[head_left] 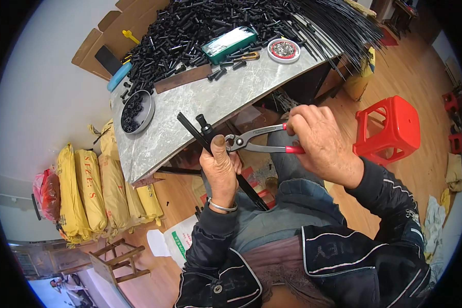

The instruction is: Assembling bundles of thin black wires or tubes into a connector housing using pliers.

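My left hand (pixel 219 174) pinches black rods (pixel 191 128), my right hand (pixel 321 141) holds the pincers (pixel 245 140).

My left thumb and fingers are pressed together around the rods, which slant up from my lap towards the near edge of the tabletop (pixel 190 100); my right fingers are closed on the red handles, and these stand apart. The pincers' head is just beside my left thumb; if its jaws bite something, I cannot tell. A black fitting (pixel 204 124) stands beside the rods. On the tabletop, a bowl (pixel 150 112) is at the left edge, a white dish (pixel 284 57) near the right corner of the near edge, a green box (pixel 231 45) further back, and a pile (pixel 190 25) of black parts covers the far side.
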Available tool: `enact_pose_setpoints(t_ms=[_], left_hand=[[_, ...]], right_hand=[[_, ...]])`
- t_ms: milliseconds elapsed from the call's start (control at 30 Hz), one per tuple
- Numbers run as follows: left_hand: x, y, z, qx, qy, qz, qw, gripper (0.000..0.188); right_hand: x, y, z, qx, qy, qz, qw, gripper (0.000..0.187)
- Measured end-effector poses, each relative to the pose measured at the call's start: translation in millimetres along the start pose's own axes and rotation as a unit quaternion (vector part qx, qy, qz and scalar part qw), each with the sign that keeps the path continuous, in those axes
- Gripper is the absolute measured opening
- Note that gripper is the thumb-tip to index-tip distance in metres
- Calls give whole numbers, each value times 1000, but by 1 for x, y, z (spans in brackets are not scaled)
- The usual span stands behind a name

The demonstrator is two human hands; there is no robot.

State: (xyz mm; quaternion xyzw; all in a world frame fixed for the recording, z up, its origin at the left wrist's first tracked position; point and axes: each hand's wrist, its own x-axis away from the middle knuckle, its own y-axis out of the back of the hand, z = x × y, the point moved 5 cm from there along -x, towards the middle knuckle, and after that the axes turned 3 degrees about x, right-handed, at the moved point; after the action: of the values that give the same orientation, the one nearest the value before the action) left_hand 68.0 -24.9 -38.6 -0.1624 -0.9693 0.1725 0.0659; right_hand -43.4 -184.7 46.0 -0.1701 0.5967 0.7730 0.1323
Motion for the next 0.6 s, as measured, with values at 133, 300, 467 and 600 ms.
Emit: enact_pose_setpoints(t_ms=[133,300,467,600], left_hand=[[-2,3,2,37,2,-20,999,46],[-3,3,2,25,10,-9,1000,47],[-4,2,3,12,6,-4,1000,51],[-5,2,1,-1,7,-1,1000,52]], right_hand=[[15,-12,3,-22,-36,2,999,37],[12,-11,3,-32,-26,-20,999,34],[18,-21,-4,-74,-18,1,997,36],[26,-41,-9,-277,-35,64,958,31]])
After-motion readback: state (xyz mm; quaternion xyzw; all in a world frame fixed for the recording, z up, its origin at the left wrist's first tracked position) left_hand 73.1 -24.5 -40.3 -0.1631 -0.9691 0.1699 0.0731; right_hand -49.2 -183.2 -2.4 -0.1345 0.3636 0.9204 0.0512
